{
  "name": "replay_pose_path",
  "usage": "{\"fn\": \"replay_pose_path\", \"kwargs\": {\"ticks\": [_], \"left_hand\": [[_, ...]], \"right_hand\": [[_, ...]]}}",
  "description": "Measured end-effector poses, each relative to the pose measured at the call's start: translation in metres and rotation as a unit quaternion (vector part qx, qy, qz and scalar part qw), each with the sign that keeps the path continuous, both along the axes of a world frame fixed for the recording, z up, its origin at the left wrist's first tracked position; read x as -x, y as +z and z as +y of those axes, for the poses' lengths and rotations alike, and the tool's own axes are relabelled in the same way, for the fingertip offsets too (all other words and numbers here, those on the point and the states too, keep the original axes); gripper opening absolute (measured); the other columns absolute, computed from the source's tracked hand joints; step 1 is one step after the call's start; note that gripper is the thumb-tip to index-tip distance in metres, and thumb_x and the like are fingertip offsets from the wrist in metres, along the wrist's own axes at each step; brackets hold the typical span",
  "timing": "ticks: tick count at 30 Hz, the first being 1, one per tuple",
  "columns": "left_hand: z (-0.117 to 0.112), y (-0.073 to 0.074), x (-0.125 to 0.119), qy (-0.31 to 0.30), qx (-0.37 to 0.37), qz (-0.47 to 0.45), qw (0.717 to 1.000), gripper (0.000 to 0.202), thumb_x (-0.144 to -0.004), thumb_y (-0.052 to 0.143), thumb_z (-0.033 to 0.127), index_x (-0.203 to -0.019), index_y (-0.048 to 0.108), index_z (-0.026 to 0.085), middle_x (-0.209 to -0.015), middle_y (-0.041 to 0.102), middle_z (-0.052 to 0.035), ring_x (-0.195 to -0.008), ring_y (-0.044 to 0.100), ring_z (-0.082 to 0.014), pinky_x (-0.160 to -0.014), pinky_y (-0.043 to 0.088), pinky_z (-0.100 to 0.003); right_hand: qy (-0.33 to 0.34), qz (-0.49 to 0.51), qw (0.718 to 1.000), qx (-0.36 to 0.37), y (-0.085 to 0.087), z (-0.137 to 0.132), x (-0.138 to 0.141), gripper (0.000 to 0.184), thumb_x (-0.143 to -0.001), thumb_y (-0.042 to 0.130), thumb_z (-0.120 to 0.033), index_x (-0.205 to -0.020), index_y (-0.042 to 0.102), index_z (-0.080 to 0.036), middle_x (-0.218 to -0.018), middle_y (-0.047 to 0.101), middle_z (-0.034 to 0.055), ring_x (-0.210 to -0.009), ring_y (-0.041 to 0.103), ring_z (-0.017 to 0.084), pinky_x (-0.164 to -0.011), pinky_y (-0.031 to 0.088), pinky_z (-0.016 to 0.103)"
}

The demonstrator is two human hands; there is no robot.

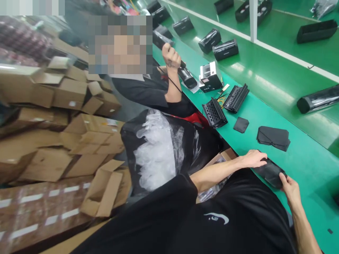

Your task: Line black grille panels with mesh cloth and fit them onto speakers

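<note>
Flat black casing (270, 173), perhaps a plastic shell, long axis slanting across the green workbench (307, 158) between both hands, left hand (250, 158) with fingers pressed together over its upper end, right hand (290, 190) nearer its lower end, apparently pinching that edge.

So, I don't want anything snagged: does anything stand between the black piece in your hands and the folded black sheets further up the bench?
Nothing visible does. The left hand and right hand hold the black piece, and only green bench shows between it and the folded black sheets.
</note>
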State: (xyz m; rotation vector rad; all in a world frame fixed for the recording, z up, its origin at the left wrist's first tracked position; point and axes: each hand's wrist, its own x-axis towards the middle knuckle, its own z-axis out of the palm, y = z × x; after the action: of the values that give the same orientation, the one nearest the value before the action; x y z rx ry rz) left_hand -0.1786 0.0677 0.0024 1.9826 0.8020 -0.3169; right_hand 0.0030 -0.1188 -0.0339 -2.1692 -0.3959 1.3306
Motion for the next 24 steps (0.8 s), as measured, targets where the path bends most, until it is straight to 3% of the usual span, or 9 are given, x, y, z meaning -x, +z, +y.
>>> {"fn": "replay_pose_path", "kwargs": {"ticks": [2, 4, 8, 11, 17, 21, 24], "left_hand": [[-0.004, 0.0, 0.003, -0.001, -0.025, 0.025, 0.999, 0.031, -0.099, 0.062, 0.041, -0.124, 0.068, 0.023, -0.108, 0.077, -0.0103, -0.107, 0.072, -0.0306, -0.094, 0.051, -0.041], [-0.008, -0.001, 0.007, 0.013, -0.05, 0.043, 0.998, 0.035, -0.1, 0.06, 0.043, -0.13, 0.062, 0.023, -0.118, 0.074, -0.0113, -0.113, 0.07, -0.0313, -0.099, 0.051, -0.045], [-0.009, -0.006, 0.015, 0.076, -0.092, 0.068, 0.991, 0.051, -0.101, 0.06, 0.041, -0.146, 0.048, 0.022, -0.142, 0.059, -0.0159, -0.133, 0.058, -0.034, -0.106, 0.049, -0.05], [-0.005, -0.015, 0.018, 0.096, -0.088, 0.061, 0.99, 0.05, -0.097, 0.066, 0.039, -0.143, 0.052, 0.023, -0.141, 0.056, -0.0142, -0.135, 0.055, -0.0324, -0.108, 0.049, -0.047], [0.005, -0.023, 0.02, 0.122, -0.028, 0.002, 0.992, 0.021, -0.098, 0.063, 0.035, -0.111, 0.068, 0.019, -0.12, 0.066, -0.0088, -0.118, 0.059, -0.025, -0.104, 0.047, -0.038], [0.009, -0.016, 0.021, 0.127, 0.05, -0.063, 0.989, 0.033, -0.098, 0.063, 0.047, -0.115, 0.065, 0.019, -0.099, 0.067, -0.0001, -0.089, 0.06, -0.0146, -0.082, 0.048, -0.025], [0.009, -0.006, 0.017, 0.171, 0.151, -0.122, 0.966, 0.044, -0.089, 0.071, 0.045, -0.122, 0.062, 0.017, -0.085, 0.058, 0.0047, -0.075, 0.053, -0.0117, -0.07, 0.041, -0.023]], "right_hand": [[0.033, -0.053, 0.997, 0.035, -0.007, -0.004, 0.001, 0.048, -0.073, 0.065, -0.074, -0.074, 0.067, -0.026, -0.063, 0.064, 0.0078, -0.074, 0.067, 0.033, -0.075, 0.053, 0.045], [0.056, -0.105, 0.992, 0.052, -0.01, -0.007, 0.0, 0.044, -0.074, 0.064, -0.073, -0.072, 0.065, -0.028, -0.066, 0.064, 0.0088, -0.079, 0.066, 0.035, -0.08, 0.051, 0.047], [0.058, -0.197, 0.978, 0.037, -0.01, -0.007, 0.0, 0.059, -0.071, 0.061, -0.075, -0.1, 0.067, -0.025, -0.096, 0.069, 0.0137, -0.095, 0.063, 0.036, -0.09, 0.048, 0.05], [0.057, -0.224, 0.973, -0.002, -0.011, -0.001, 0.001, 0.068, -0.07, 0.057, -0.075, -0.113, 0.066, -0.023, -0.098, 0.066, 0.0127, -0.098, 0.059, 0.035, -0.093, 0.046, 0.05], [0.036, -0.178, 0.981, -0.066, -0.003, 0.011, -0.01, 0.059, -0.065, 0.062, -0.081, -0.086, 0.066, -0.026, -0.088, 0.064, 0.0098, -0.088, 0.059, 0.031, -0.09, 0.046, 0.048], [-0.001, -0.075, 0.993, -0.086, 0.02, 0.008, -0.025, 0.068, -0.059, 0.073, -0.085, -0.089, 0.064, -0.024, -0.075, 0.067, 0.0044, -0.069, 0.059, 0.024, -0.068, 0.049, 0.039], [-0.03, -0.013, 0.994, -0.1, 0.045, 0.0, -0.033, 0.069, -0.062, 0.08, -0.081, -0.095, 0.063, -0.023, -0.068, 0.065, -0.0003, -0.056, 0.053, 0.018, -0.055, 0.044, 0.032]]}}
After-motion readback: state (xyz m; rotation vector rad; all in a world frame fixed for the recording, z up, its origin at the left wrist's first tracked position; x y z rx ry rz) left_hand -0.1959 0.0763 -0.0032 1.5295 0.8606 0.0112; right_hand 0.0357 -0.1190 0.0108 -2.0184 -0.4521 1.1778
